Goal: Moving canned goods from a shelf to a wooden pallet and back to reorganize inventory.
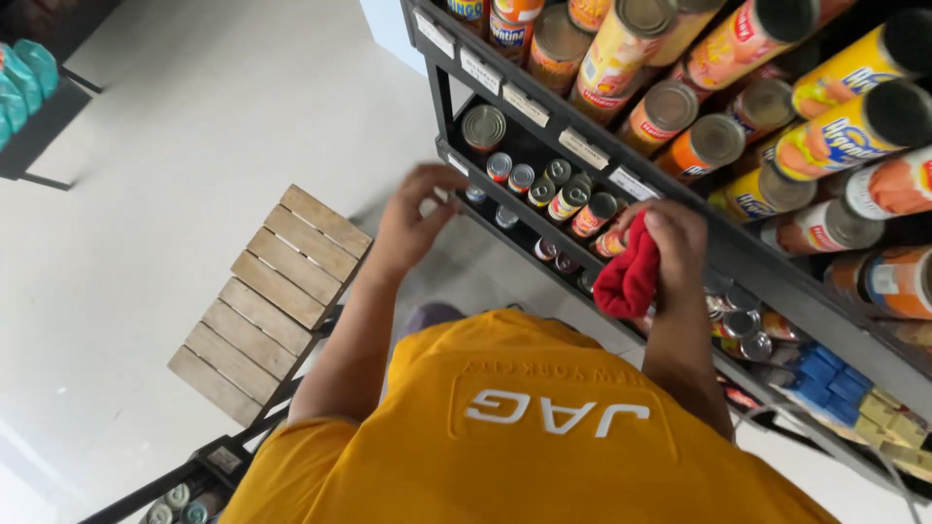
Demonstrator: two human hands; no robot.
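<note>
My right hand (672, 243) grips a bunched red cloth (629, 277) and holds it against the front edge of a dark metal shelf (544, 228), just below a row of small cans (558, 194). My left hand (413, 218) is open with fingers spread, reaching toward the left end of the same shelf, near a small can with a red lid (498, 166). It holds nothing. My yellow shirt (524, 427) fills the lower middle of the view.
Tall yellow and orange cans (835, 126) fill the upper shelves. Blue and yellow packets (845, 388) lie on a lower shelf at right. A wooden slatted stool (272, 301) stands on the pale floor at left. Teal items (24, 78) sit on a rack far left.
</note>
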